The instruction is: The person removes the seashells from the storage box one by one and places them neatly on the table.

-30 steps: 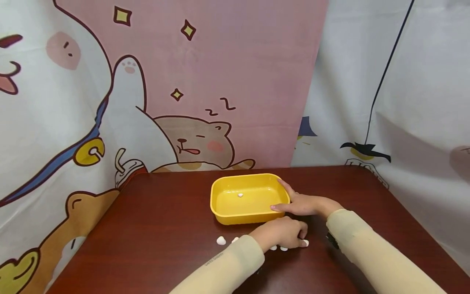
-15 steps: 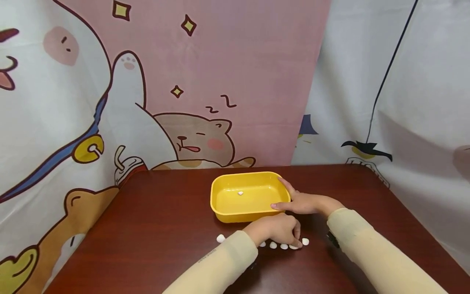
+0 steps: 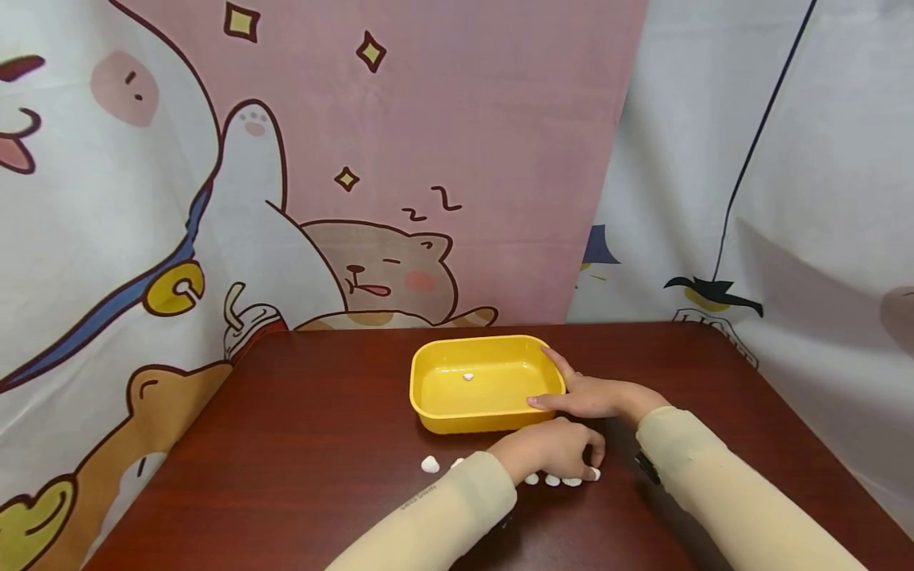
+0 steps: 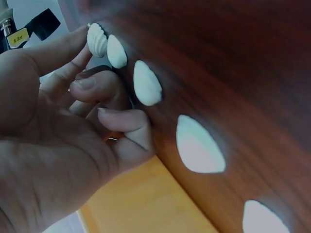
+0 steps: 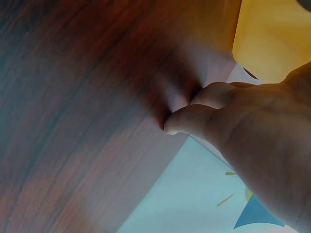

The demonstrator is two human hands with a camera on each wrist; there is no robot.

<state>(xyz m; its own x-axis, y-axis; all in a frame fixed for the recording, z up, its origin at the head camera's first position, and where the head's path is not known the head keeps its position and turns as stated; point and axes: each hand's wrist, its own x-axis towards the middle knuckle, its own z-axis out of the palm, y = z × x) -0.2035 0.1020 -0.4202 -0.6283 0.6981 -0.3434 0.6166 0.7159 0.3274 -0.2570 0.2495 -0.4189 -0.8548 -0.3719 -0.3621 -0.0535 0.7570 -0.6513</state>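
In the head view, my left hand point(image 3: 557, 449) reaches down at the right end of a row of small white seashells. It pinches the end seashell point(image 3: 597, 474), a ridged one point(image 4: 97, 41) in the left wrist view. The other seashells point(image 3: 553, 480) lie on the table in a line, some hidden behind the forearm. My right hand point(image 3: 596, 396) rests on the right side of a yellow plastic tray point(image 3: 457, 424), thumb over the near rim and index finger stretched along the right side. One small white piece point(image 3: 467, 377) lies inside the tray.
Everything stands on a dark red-brown wooden table point(image 3: 321, 396). Behind it and at its sides hangs a cartoon-printed cloth point(image 3: 500, 159). My left forearm crosses the table just in front of the tray.
My left hand was at the end seashell, shifted left to the seashell beside it, and has now moved back right to the end one. My right hand and the tray have stayed put.
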